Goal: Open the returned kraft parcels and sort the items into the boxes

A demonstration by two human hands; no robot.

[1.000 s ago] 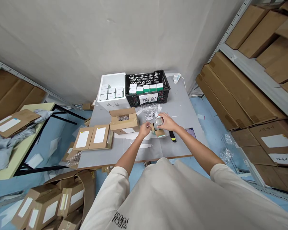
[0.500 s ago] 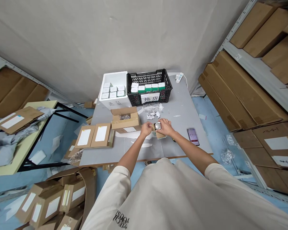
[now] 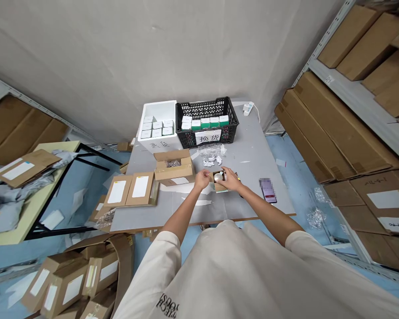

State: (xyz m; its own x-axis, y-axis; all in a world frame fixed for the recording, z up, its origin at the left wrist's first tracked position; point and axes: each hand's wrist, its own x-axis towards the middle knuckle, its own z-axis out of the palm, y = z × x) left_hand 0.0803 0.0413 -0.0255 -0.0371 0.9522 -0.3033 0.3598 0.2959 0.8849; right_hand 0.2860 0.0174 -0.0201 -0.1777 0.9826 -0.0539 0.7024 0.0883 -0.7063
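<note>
My left hand (image 3: 202, 179) pinches the left side of a small kraft cardboard box (image 3: 219, 186) lying on the grey table top (image 3: 242, 199). My right hand (image 3: 231, 179) is curled over a round silver metal object (image 3: 218, 177), which sits at the box's open top. The hands are close together, with the box between them. My fingers hide part of the box and the silver object.
A black crate (image 3: 206, 122) and a white foam box (image 3: 158, 126) hold small white and green cartons. Nearby are an open carton (image 3: 173, 167), flat kraft boxes (image 3: 140, 188), crumpled clear plastic (image 3: 209, 153), and a phone (image 3: 268, 192). Cardboard-stacked shelves flank the table.
My hands have drawn closer together, and the silver object has moved down into the mouth of the small box. The view has shifted slightly.
</note>
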